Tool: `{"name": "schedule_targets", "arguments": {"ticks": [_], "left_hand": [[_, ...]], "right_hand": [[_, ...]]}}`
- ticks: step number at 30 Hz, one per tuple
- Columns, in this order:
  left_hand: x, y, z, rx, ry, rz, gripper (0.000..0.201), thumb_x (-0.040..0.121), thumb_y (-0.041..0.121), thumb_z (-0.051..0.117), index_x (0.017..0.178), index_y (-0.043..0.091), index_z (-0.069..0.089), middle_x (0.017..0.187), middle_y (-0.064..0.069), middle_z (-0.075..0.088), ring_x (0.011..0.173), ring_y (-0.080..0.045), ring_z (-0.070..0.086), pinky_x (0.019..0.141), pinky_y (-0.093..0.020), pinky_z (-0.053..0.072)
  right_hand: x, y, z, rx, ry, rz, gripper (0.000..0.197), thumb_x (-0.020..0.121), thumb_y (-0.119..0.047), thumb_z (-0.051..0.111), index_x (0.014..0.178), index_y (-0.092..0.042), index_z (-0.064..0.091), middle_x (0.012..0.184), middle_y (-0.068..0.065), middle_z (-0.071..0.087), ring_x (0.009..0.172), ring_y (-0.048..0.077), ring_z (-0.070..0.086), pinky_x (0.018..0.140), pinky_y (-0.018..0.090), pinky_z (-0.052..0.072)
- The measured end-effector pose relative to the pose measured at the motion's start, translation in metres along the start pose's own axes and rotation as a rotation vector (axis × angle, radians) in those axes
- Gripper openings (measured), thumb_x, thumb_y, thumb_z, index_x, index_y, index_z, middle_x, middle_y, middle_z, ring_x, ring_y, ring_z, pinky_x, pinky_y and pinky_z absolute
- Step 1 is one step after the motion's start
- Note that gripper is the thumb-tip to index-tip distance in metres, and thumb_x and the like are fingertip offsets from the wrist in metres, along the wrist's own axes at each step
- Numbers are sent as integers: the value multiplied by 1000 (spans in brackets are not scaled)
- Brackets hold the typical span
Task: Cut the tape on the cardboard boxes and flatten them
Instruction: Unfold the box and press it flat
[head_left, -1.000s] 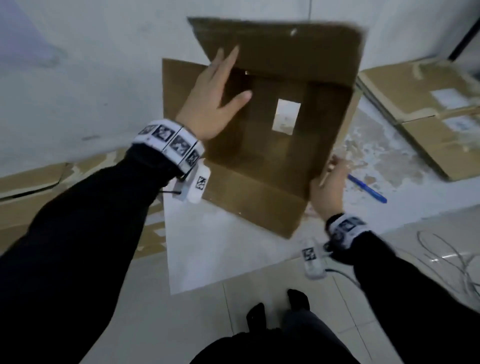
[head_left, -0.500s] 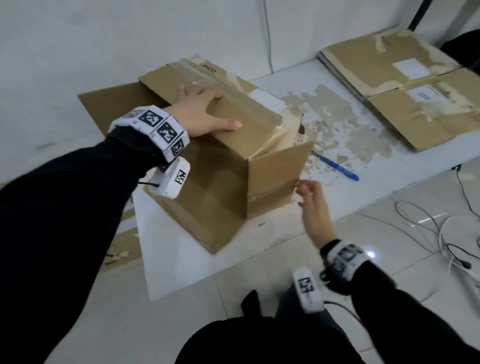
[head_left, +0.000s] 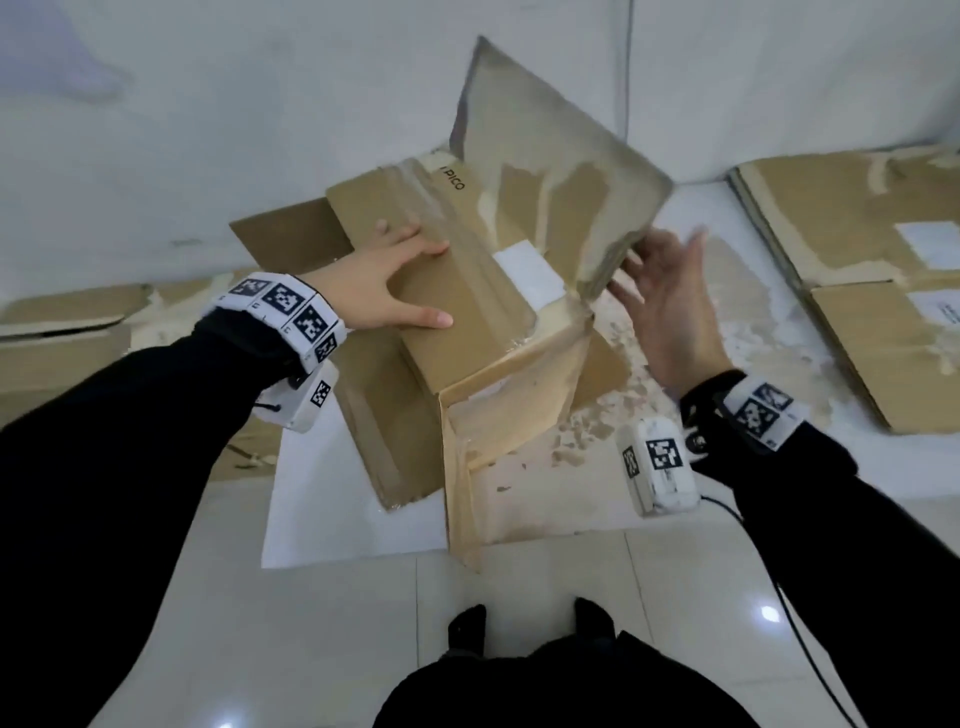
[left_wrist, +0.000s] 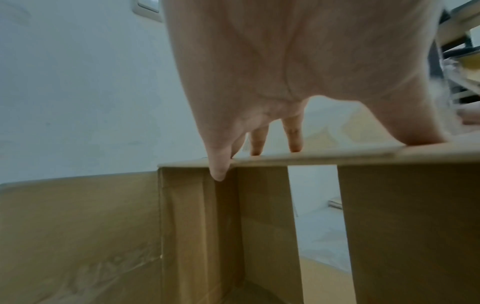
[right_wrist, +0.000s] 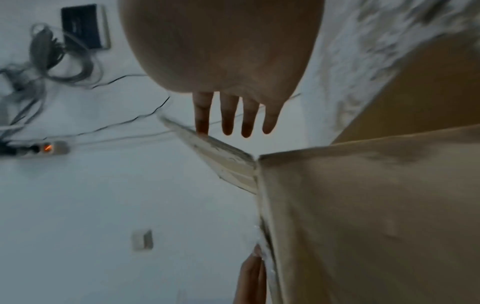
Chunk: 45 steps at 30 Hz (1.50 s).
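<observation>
While our left hand (head_left: 387, 291) pressed flat on the box (head_left: 467, 332) lying on the floor sheet (head_left: 332, 519), our right hand (head_left: 667, 312), fingers straight, pushed its raised flap (head_left: 550, 161) open. Flattening was underway; next we judged collapsing the walls necessary. Box tape-scarred, torn.

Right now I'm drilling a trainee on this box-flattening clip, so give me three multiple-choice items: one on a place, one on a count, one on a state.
1. Where does the left hand rest?
A. flat on top of the cardboard box
B. on the floor
C. inside the box

2. How many hands touch the box?
A. none
B. one
C. two

3. How does the raised flap stand?
A. taped shut
B. lifted open, with the right hand at its edge
C. torn off

Answers:
1 A, the palm lies on the top panel.
2 C, each hand meets cardboard.
3 B, the flap stands up from the box.
</observation>
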<state>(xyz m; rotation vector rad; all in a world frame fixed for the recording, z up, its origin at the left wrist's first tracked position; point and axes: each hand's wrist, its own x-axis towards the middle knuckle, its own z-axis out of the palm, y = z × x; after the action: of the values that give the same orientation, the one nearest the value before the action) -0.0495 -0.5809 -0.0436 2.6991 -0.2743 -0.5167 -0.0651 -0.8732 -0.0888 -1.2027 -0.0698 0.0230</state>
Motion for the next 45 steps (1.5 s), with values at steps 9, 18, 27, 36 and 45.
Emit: {"name": "schedule_targets", "arguments": {"ticks": [9,18,27,36,45], "left_hand": [[-64,47,-10,73,419,-313,77,84,41,66,145,13,30,145,-15,37,133,-29,37,107,-41,33],[-20,182,66,49,327,-301,57,103,39,24,148,5,25,157,-16,20,145,-25,16,118,-37,10],[5,166,94,304,534,-565,87,90,69,26,146,4,27,157,-14,19,148,-26,6,117,-48,-2],[-16,136,100,406,471,-438,88,77,58,41,150,15,20,160,-11,6,148,-28,-3,118,-50,-4],[-57,127,126,364,571,-251,86,68,53,44,143,12,40,155,-8,29,146,-29,16,116,-49,14]], "right_hand": [[50,-5,27,-697,-602,171,84,78,-43,73,142,-20,24,145,-4,36,125,12,44,104,31,41],[67,-5,15,-803,-735,223,93,87,-29,65,150,-15,-2,142,3,38,119,14,46,93,21,41],[22,-23,-99,-955,-690,-164,12,92,-20,59,94,-9,63,87,4,65,78,19,61,74,42,51],[32,-24,-53,-776,-739,53,37,93,-41,53,126,-24,47,99,-2,60,89,17,66,84,42,56],[146,47,16,-1107,-479,-90,29,89,-22,48,114,-7,51,96,16,60,87,33,58,73,36,45]]}}
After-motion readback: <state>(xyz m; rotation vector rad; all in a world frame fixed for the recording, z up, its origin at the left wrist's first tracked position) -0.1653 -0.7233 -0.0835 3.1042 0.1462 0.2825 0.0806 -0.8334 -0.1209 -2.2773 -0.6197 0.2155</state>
